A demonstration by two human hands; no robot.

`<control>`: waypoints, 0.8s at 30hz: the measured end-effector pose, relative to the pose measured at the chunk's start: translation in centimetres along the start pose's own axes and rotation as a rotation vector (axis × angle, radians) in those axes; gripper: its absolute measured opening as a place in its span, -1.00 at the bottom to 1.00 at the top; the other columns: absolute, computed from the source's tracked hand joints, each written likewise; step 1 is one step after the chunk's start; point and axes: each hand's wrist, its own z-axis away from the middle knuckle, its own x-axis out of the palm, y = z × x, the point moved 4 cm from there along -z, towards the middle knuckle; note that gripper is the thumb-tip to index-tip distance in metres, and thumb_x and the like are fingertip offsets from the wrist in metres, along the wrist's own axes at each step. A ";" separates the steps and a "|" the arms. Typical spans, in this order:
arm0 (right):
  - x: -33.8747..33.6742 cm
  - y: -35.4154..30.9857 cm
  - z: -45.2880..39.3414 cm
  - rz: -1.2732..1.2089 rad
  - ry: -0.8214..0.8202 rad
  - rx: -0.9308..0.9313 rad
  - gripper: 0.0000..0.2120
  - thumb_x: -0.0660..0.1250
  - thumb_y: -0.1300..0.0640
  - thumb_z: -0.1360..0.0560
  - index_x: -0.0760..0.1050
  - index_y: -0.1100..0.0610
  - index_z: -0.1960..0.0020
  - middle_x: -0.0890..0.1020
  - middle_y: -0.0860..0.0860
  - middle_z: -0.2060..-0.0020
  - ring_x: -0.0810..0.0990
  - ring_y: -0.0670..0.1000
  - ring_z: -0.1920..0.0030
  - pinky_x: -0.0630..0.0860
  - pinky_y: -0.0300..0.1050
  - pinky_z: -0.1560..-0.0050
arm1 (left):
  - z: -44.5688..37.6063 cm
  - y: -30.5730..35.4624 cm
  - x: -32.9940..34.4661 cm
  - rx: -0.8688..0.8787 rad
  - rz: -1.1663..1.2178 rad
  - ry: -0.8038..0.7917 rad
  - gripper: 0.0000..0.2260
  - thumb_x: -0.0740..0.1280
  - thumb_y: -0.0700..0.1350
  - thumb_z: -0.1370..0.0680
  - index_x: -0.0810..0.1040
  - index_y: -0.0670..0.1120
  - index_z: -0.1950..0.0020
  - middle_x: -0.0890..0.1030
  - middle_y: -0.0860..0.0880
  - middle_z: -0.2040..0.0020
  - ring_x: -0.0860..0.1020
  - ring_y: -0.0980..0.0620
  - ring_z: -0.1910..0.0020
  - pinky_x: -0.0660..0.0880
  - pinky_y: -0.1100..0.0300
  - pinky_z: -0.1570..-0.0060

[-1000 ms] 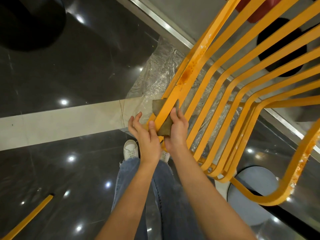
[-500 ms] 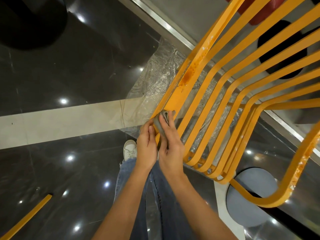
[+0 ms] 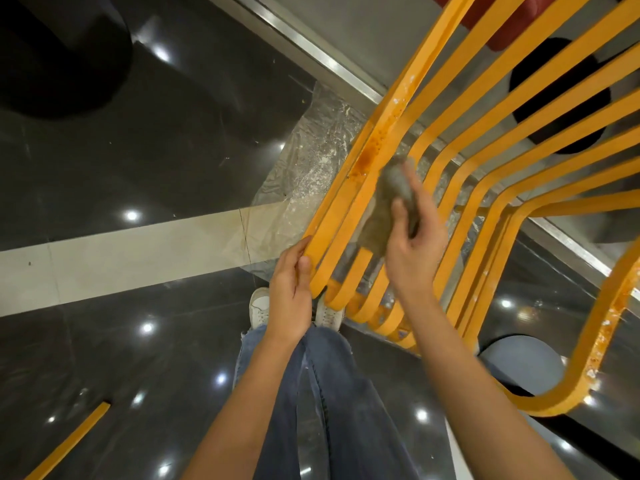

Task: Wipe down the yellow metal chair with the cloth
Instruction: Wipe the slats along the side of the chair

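The yellow metal chair (image 3: 453, 140) fills the right half of the view, its bent slats running from upper right down to a curved end near my feet. Rusty orange stains mark its outer slat. My right hand (image 3: 414, 244) grips a grey-brown cloth (image 3: 388, 202) and presses it on the inner slats just below the stained patch. My left hand (image 3: 292, 292) holds the curved end of the outermost slat, thumb on top.
Dusty clear plastic sheet (image 3: 308, 161) lies on the dark glossy floor under the chair. A pale floor strip (image 3: 121, 251) crosses left. My jeans and white shoes (image 3: 259, 306) are below. A yellow bar (image 3: 69, 441) lies bottom left; a round grey base (image 3: 523, 365) sits right.
My right hand has moved the cloth up and to the right along the slats, away from the left hand. My left hand has stayed at the curved end of the outer slat.
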 end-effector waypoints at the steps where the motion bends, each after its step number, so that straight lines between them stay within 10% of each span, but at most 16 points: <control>1: -0.5 -0.4 -1.8 0.053 0.023 -0.041 -0.56 0.20 0.35 -0.62 0.27 0.32 -0.49 0.42 -0.01 -0.39 0.42 -0.27 -0.36 0.43 -0.28 -0.33 | -0.4 0.6 0.3 0.013 -0.008 -0.007 -0.63 0.09 -0.01 -0.68 0.41 -0.08 -0.44 0.51 0.00 -0.33 0.45 0.09 -0.35 0.39 -0.05 -0.37; 4: 0.3 -0.4 -6.7 0.221 -0.107 -0.122 -0.50 0.21 0.27 -0.64 0.16 0.33 -0.53 0.50 0.00 -0.28 0.55 -0.28 -0.13 0.35 -0.57 -0.07 | -1.9 2.7 1.8 0.055 -0.065 -0.007 -0.65 0.08 -0.08 -0.69 0.35 -0.06 -0.48 0.46 -0.01 -0.40 0.40 0.07 -0.39 0.37 -0.06 -0.40; 9: 3.7 2.8 -6.4 0.342 -0.478 -0.248 -0.59 0.19 0.33 -0.63 0.35 0.22 -0.47 0.39 0.17 -0.47 0.25 0.13 -0.53 0.14 0.12 -0.56 | -3.1 3.5 2.8 0.073 -0.168 0.027 -0.64 0.08 -0.18 -0.68 0.33 -0.04 -0.48 0.44 0.08 -0.31 0.41 0.08 -0.32 0.35 -0.15 -0.36; 12: 2.7 3.5 -3.9 0.388 -0.640 -0.423 -0.59 0.19 0.40 -0.61 0.38 0.26 -0.44 0.40 0.16 -0.46 0.18 0.07 -0.54 0.01 -0.04 -0.59 | -2.9 3.4 2.5 0.084 -0.148 0.026 -0.65 0.09 -0.16 -0.68 0.36 -0.05 -0.47 0.42 0.14 -0.26 0.43 0.07 -0.31 0.36 -0.16 -0.35; 17: 3.5 3.1 -9.4 0.460 -0.387 -0.287 -0.47 0.19 0.54 -0.50 0.42 0.23 -0.41 0.40 0.16 -0.46 0.15 0.19 -0.56 -0.14 -0.20 -0.55 | -3.0 3.2 2.5 0.073 -0.153 0.022 -0.65 0.09 -0.15 -0.68 0.35 -0.01 -0.47 0.43 0.15 -0.28 0.43 0.10 -0.32 0.35 -0.13 -0.38; 24: 3.3 3.5 -4.8 0.351 -0.572 -0.422 -0.46 0.13 0.59 -0.49 0.48 0.25 -0.37 0.51 0.15 -0.38 0.27 0.16 -0.52 0.07 0.06 -0.58 | -2.8 3.7 2.3 0.095 -0.142 0.008 -0.66 0.09 -0.11 -0.69 0.37 -0.10 -0.47 0.46 0.06 -0.33 0.37 0.48 -0.20 0.32 0.43 -0.26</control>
